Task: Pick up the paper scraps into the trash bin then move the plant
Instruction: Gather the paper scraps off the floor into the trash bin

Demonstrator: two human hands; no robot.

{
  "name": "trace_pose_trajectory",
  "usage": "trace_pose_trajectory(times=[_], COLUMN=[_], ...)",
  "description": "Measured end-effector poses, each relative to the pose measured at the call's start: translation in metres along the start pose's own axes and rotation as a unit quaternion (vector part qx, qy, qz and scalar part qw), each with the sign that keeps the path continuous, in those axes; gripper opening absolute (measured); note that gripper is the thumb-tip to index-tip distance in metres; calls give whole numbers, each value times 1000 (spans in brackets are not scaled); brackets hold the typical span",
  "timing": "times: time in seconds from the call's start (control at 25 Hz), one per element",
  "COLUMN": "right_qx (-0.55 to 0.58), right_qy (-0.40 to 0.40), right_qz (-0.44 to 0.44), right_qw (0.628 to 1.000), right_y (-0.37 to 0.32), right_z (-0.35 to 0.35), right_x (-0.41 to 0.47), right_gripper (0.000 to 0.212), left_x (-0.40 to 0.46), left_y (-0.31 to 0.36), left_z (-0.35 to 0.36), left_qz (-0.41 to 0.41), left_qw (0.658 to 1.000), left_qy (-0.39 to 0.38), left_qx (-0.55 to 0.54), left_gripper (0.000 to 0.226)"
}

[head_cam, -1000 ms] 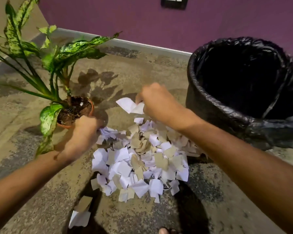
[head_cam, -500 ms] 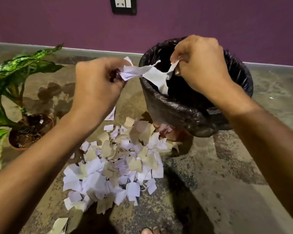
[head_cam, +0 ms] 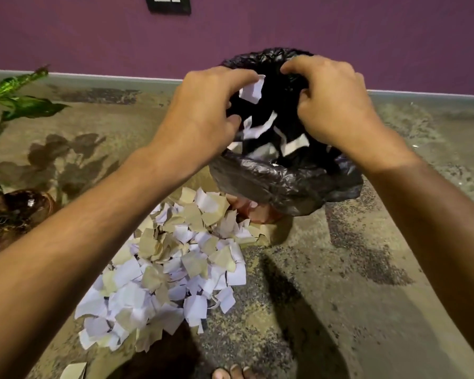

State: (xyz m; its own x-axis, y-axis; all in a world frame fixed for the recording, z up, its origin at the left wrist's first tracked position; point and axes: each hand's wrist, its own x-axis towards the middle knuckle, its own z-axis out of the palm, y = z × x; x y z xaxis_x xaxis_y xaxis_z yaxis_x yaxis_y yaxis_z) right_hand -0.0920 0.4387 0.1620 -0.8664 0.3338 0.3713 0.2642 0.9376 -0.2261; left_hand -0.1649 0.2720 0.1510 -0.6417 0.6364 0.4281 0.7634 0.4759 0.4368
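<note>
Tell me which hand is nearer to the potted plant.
Left. The left hand is over the trash bin's left rim, on the side toward the potted plant. The right hand is over the bin's right side, farther away.

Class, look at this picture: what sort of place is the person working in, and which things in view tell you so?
Probably an indoor room or corridor of a home: a painted purple wall with a switch plate, a worn concrete floor, and a lined trash bin.
</note>
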Motion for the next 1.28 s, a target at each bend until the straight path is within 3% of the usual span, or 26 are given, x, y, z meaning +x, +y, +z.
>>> trace_pose_trajectory(times=[0.2,0.36,0.44,0.52,0.6,0.72,0.8,0.88,0.92,1.0,1.08,1.2,1.28], right_qx=[116,213,248,197,89,83,104,135,161,124,89,23,31], right_qy=[45,-6,-96,-237,-372,-504,-442,-513,-494,-380,-319,-265,-324], right_qz=[-35,-155,-202,-210,-166,-16,156,237,240,219,185,100,84], right_qw=[992,965,943,928,909,860,877,814,820,890,925,959,942], right_y=[-28,-67,-82,-84,-69,-48,-43,-52,-64,-68,-73,-77,-82], right_z=[-19,-22,0,38,81,150,171,178,184,194,187,186,190], right_x=[-14,-48,-76,-97,-104,-155,-214,-309,-344,-381,-376,-380,-386], right_gripper=[33,19,16,22,44,57,45,42,52,72,79,60,55], left_x=[-34,-84,-118,-153,-183,-209,-217,-221,-222,-222,-223,-228,-230], left_y=[-15,-37,-54,-70,-84,-99,-106,-114,-118,-124,-130,-133,-136], left_z=[0,0,6,16,28,42,45,47,47,46,46,51,54], left_qz=[-12,-57,-110,-198,-277,-280,-271,-295,-309,-333,-349,-349,-351], left_qw=[999,992,988,977,955,920,909,901,897,890,883,875,875], left_qy=[28,71,60,10,-92,-271,-311,-313,-310,-306,-312,-333,-331], left_qx=[-38,-83,-92,-73,-41,32,56,63,61,54,47,42,37], left_gripper=[43,36,32,32,42,68,80,88,92,97,98,100,100])
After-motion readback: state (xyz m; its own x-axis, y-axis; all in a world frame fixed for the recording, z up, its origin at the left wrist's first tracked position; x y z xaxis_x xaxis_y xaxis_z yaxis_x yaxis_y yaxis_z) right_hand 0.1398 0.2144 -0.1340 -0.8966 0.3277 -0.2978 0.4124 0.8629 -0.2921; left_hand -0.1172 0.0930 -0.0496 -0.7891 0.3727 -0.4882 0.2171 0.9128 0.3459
